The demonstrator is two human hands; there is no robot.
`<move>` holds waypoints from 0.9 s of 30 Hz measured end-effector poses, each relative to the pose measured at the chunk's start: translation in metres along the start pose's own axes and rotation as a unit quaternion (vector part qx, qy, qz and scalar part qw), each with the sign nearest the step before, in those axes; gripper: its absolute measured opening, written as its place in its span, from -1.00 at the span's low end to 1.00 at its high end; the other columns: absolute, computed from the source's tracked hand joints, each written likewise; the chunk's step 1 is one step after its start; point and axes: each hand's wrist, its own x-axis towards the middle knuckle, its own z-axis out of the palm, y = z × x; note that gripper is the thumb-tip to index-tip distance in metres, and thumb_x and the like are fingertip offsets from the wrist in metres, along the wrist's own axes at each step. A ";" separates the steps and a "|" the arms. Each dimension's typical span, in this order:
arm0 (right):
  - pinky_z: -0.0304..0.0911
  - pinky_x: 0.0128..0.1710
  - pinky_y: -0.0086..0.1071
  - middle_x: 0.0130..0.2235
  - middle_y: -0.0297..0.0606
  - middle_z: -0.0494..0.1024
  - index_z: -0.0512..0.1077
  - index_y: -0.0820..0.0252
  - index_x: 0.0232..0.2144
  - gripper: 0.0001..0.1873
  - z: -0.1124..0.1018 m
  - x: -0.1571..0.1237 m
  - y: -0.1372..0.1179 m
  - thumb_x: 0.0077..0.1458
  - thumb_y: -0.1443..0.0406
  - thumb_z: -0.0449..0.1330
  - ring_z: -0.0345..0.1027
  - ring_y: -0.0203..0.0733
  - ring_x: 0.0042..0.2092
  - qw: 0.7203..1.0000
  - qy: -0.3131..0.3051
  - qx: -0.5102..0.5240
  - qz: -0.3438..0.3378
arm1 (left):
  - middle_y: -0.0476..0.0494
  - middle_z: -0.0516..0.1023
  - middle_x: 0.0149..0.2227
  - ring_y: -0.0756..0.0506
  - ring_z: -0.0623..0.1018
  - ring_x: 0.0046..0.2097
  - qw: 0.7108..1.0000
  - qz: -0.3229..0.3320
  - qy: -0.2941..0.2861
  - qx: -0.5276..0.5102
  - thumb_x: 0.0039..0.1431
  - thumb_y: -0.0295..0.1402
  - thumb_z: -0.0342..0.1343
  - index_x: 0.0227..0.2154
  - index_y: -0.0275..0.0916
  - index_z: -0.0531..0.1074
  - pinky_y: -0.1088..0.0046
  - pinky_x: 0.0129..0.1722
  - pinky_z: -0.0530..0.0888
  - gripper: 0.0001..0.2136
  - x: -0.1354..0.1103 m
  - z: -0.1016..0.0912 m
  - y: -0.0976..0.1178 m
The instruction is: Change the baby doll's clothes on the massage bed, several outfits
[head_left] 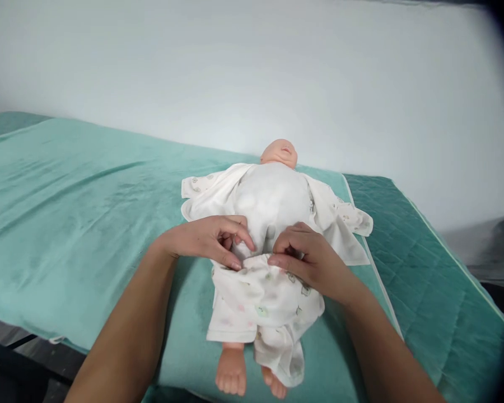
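A baby doll [279, 153] lies on its back, head away from me and feet near me. Its white patterned shirt [340, 210] is spread open to both sides of a white cloth torso [273, 196]. White printed pants [269, 302] cover the legs, with both feet showing below the cuffs. At the left of the waistband my left hand [218, 238] is closed, thumb and fingers at the cloth edge. My right hand [304, 254] pinches the waistband a little right of its middle. The fingertips of both hands are partly hidden.
Beneath the doll is a green padded bed cover [88, 224] with some creases. A darker quilted cover [437, 274] lies on the right. Behind the bed stands a pale wall [172, 73]. The bed's near edge shows at lower left above dark floor.
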 end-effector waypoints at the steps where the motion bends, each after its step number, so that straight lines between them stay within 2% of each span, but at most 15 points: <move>1: 0.11 -0.22 -0.32 -0.48 -0.43 0.44 0.34 0.14 -0.47 -0.70 0.003 0.000 0.001 0.26 0.16 0.22 0.27 -0.29 -0.37 0.999 0.027 -0.007 0.017 | -0.08 0.39 -0.20 0.01 0.41 -0.33 1.000 0.001 -0.008 -0.001 0.02 -0.19 0.35 -0.14 -0.06 0.63 0.53 -0.38 0.43 -0.70 0.000 0.000 0.000; 4: 0.13 -0.30 -0.36 -0.46 -0.38 0.46 0.36 0.12 -0.44 -0.73 0.011 -0.001 0.004 0.28 0.15 0.18 0.28 -0.26 -0.35 0.992 0.112 -0.035 0.056 | -0.08 0.37 -0.18 0.02 0.39 -0.34 1.000 0.013 -0.015 -0.014 0.05 -0.20 0.32 -0.25 -0.13 0.63 0.52 -0.37 0.41 -0.79 -0.001 0.001 -0.001; 7: 0.12 -0.39 -0.39 -0.47 -0.38 0.43 0.36 0.12 -0.40 -0.74 0.014 -0.002 0.004 0.28 0.11 0.17 0.24 -0.28 -0.41 0.982 0.164 -0.020 0.095 | -0.08 0.39 -0.26 0.03 0.37 -0.36 0.998 0.019 0.018 -0.049 0.07 -0.19 0.31 -0.39 -0.22 0.56 0.53 -0.40 0.38 -0.81 -0.001 0.002 -0.003; 10: 0.07 -0.48 -0.42 -0.52 -0.42 0.37 0.35 0.11 -0.39 -0.72 0.012 -0.002 0.004 0.28 0.09 0.15 0.17 -0.31 -0.48 0.973 0.186 0.026 0.138 | 0.00 0.35 -0.45 0.07 0.29 -0.49 0.989 -0.004 0.087 -0.122 0.12 -0.16 0.27 -0.38 -0.24 0.45 0.57 -0.54 0.24 -0.76 0.000 0.008 -0.005; 13: 0.02 -0.52 -0.43 -0.55 -0.44 0.31 0.35 0.12 -0.41 -0.70 0.007 -0.002 0.005 0.26 0.07 0.16 0.13 -0.33 -0.49 0.966 0.196 0.044 0.160 | 0.09 0.22 -0.57 0.11 0.16 -0.58 0.966 -0.013 0.188 -0.176 0.16 -0.13 0.23 -0.38 -0.23 0.38 0.58 -0.63 0.08 -0.73 0.006 0.015 -0.008; 19: 0.00 -0.51 -0.42 -0.58 -0.46 0.22 0.38 0.14 -0.46 -0.64 0.001 -0.004 0.018 0.20 0.02 0.21 0.03 -0.35 -0.51 0.958 0.196 0.072 0.195 | 0.08 0.24 -0.54 0.08 0.19 -0.53 0.894 0.033 0.396 -0.209 0.07 -0.13 0.30 -0.40 -0.22 0.38 0.54 -0.56 0.13 -0.71 0.029 0.018 -0.028; 23: 0.02 -0.49 -0.42 -0.54 -0.45 0.23 0.43 0.14 -0.41 -0.68 -0.005 -0.004 0.028 0.19 0.03 0.21 0.05 -0.34 -0.49 0.955 0.199 0.099 0.198 | 0.09 0.22 -0.55 0.07 0.18 -0.53 0.859 0.029 0.476 -0.184 0.08 -0.13 0.29 -0.40 -0.20 0.38 0.52 -0.55 0.10 -0.72 0.040 0.016 -0.042; 27: 0.10 -0.47 -0.43 -0.46 -0.44 0.31 0.39 0.08 -0.20 -0.72 -0.012 -0.001 0.036 0.13 0.07 0.26 0.12 -0.32 -0.46 0.940 0.220 0.197 0.172 | 0.09 0.24 -0.54 0.06 0.19 -0.52 0.833 0.028 0.520 -0.186 0.10 -0.16 0.26 -0.38 -0.19 0.35 0.51 -0.51 0.12 -0.75 0.042 0.015 -0.047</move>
